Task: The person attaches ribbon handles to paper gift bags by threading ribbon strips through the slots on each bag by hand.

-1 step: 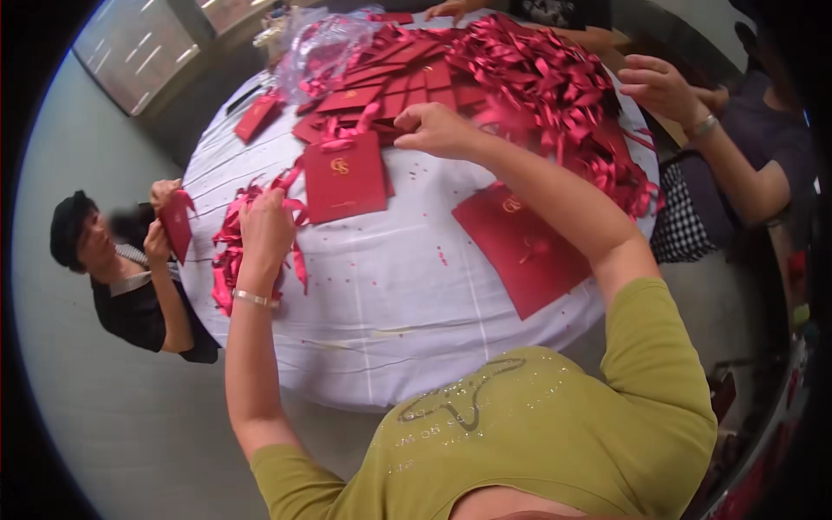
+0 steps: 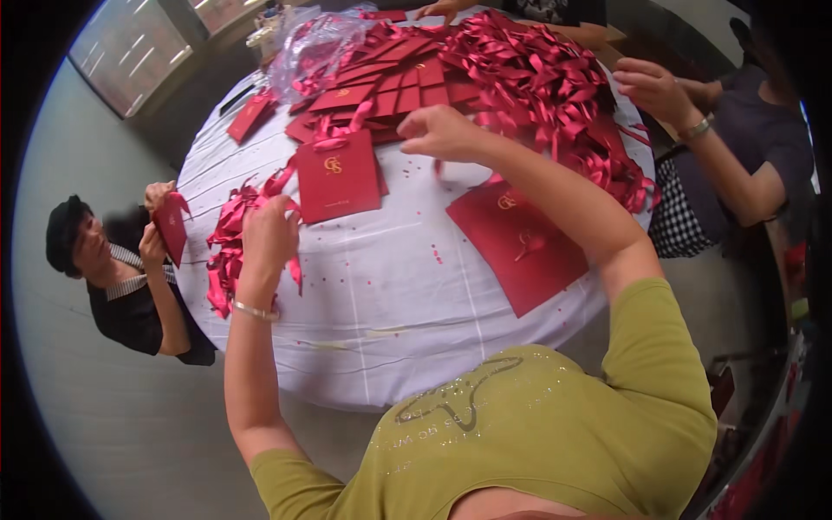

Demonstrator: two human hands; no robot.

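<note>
My left hand (image 2: 270,234) is closed over a loose bunch of pink ribbons (image 2: 227,251), its fingers among the strands. My right hand (image 2: 444,134) hovers in front of the main pile with its fingers curled together; what they pinch, if anything, is hidden. A blurred pink strand (image 2: 439,169) shows just below it. Between my hands a red paper gift bag (image 2: 338,178) with gold print and a pink ribbon handle lies flat. Partly under my right forearm rests a larger red bag (image 2: 511,251), also printed in gold.
A heap of red bags (image 2: 394,82) and a mound of pink ribbons (image 2: 555,78) cover the far side of the round white-clothed table (image 2: 381,303). Clear plastic wrap (image 2: 316,52) lies behind. A person at left holds a red bag (image 2: 172,227); others reach in from right and back.
My left hand shifts slightly, its fingers lower and more bent. My right hand moves a little to the right, and a blurred pink strand now shows beneath it. The whole view shifts slightly.
</note>
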